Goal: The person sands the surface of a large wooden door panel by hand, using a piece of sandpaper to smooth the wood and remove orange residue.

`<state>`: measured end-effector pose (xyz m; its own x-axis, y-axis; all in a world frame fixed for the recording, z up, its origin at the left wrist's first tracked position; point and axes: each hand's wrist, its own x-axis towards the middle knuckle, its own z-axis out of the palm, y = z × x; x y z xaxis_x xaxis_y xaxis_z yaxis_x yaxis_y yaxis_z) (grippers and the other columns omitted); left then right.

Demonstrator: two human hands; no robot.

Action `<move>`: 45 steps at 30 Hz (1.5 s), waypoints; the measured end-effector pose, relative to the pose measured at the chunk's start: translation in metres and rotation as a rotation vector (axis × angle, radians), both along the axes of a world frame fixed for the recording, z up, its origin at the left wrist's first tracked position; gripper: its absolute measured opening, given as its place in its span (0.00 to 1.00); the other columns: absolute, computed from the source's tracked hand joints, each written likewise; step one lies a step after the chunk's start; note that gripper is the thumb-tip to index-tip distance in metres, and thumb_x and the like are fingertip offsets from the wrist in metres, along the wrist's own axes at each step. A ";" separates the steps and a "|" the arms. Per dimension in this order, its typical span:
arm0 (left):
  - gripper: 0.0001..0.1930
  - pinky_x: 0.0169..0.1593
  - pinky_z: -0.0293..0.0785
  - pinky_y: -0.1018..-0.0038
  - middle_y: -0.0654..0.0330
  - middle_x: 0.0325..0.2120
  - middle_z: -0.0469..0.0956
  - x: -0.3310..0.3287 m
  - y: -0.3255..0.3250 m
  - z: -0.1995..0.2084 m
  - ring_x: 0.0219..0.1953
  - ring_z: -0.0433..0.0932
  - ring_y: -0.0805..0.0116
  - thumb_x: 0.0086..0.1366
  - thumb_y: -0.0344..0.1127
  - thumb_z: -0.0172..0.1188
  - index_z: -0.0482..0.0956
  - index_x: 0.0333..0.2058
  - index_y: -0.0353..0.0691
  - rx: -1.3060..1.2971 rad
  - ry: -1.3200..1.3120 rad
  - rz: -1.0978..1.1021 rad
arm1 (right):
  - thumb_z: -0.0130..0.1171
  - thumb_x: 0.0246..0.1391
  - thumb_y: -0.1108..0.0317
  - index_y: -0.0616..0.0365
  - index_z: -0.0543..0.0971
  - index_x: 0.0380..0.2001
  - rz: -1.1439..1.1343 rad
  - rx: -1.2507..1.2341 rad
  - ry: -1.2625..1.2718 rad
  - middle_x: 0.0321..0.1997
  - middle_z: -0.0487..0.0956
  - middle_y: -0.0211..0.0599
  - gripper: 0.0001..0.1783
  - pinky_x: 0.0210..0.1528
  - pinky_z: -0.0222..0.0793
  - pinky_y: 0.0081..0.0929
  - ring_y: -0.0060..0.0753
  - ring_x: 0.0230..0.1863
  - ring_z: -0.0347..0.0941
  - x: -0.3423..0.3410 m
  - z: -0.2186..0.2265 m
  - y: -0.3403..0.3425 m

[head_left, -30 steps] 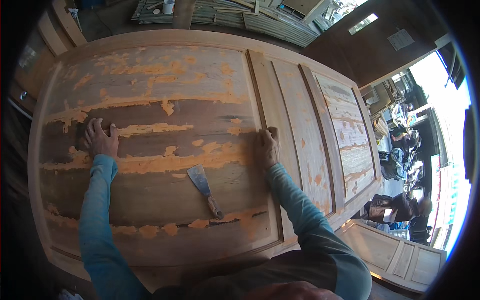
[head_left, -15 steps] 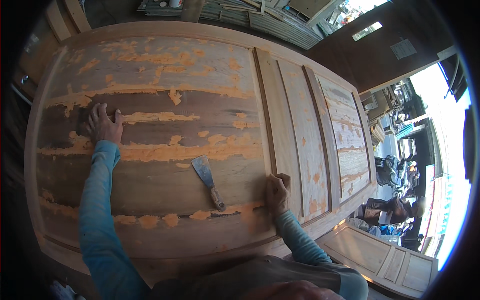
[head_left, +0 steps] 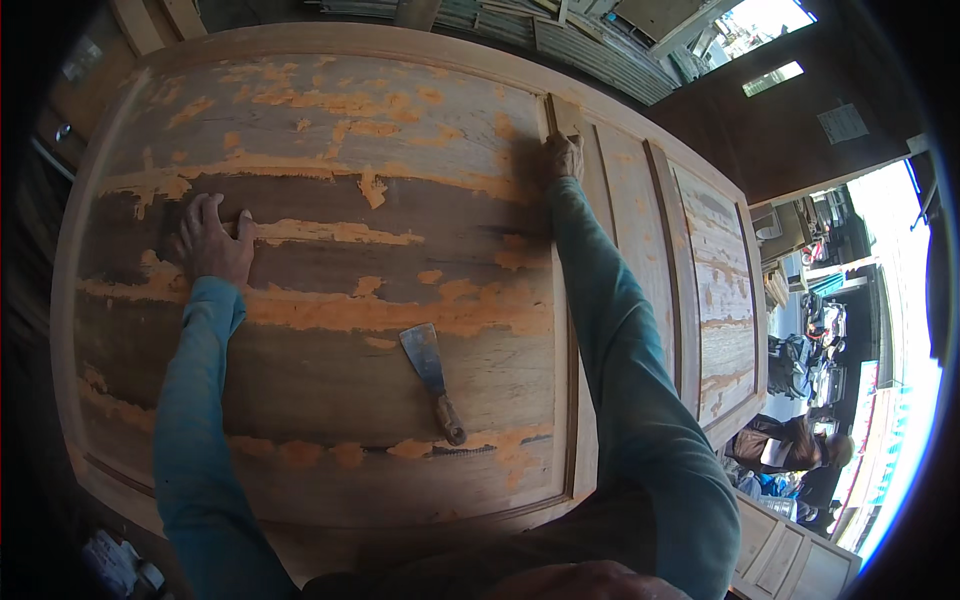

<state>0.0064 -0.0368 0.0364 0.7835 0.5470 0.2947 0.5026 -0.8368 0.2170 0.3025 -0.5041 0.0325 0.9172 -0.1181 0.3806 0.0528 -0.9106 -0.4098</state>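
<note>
A wooden door panel [head_left: 480, 375] lies flat before me, streaked with orange filler [head_left: 330, 312]. On its left part my left hand [head_left: 217, 243] rests on the dark wood, fingers spread, holding nothing. Toward the far edge, my right hand [head_left: 565, 157] is closed against the raised moulding beside the large panel. Whatever its fingers grip is hidden. Between my arms lies a putty knife [head_left: 433, 380] with a broad metal blade and a worn handle, touched by neither hand.
A second panelled door [head_left: 795, 550] lies at the lower right. Corrugated sheets and timber [head_left: 600, 55] are stacked beyond the far edge. A dark board [head_left: 765, 125] stands at the far right. Another person [head_left: 795, 443] is at the right, near assorted goods.
My right hand has slid away from me along the moulding, from the near side to the far end. My left hand stays in place on the wood. The whole view has shifted slightly.
</note>
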 end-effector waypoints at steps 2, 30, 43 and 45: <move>0.26 0.68 0.53 0.44 0.57 0.63 0.63 0.003 -0.004 0.001 0.69 0.58 0.55 0.65 0.52 0.57 0.69 0.58 0.48 -0.012 0.008 -0.003 | 0.57 0.55 0.63 0.55 0.84 0.38 0.022 -0.023 -0.029 0.44 0.76 0.53 0.12 0.50 0.72 0.44 0.56 0.48 0.73 -0.022 -0.004 -0.012; 0.27 0.68 0.55 0.49 0.59 0.63 0.64 -0.002 -0.006 0.008 0.68 0.60 0.56 0.65 0.55 0.56 0.70 0.58 0.51 -0.009 0.022 0.046 | 0.61 0.52 0.73 0.56 0.79 0.40 0.142 0.057 0.055 0.44 0.72 0.51 0.10 0.44 0.72 0.45 0.56 0.44 0.73 -0.471 0.030 -0.076; 0.29 0.69 0.54 0.51 0.61 0.64 0.63 -0.004 -0.008 0.014 0.68 0.59 0.58 0.64 0.56 0.56 0.69 0.60 0.51 -0.043 0.036 0.065 | 0.58 0.53 0.77 0.61 0.77 0.39 0.071 0.104 0.051 0.43 0.73 0.51 0.09 0.45 0.70 0.42 0.53 0.44 0.72 -0.498 0.022 -0.075; 0.29 0.69 0.54 0.51 0.61 0.64 0.63 -0.004 -0.009 0.016 0.68 0.58 0.57 0.64 0.56 0.57 0.69 0.60 0.51 -0.045 0.043 0.073 | 0.59 0.53 0.77 0.60 0.77 0.39 0.063 0.087 0.042 0.43 0.73 0.51 0.09 0.44 0.71 0.42 0.53 0.43 0.73 -0.498 0.026 -0.072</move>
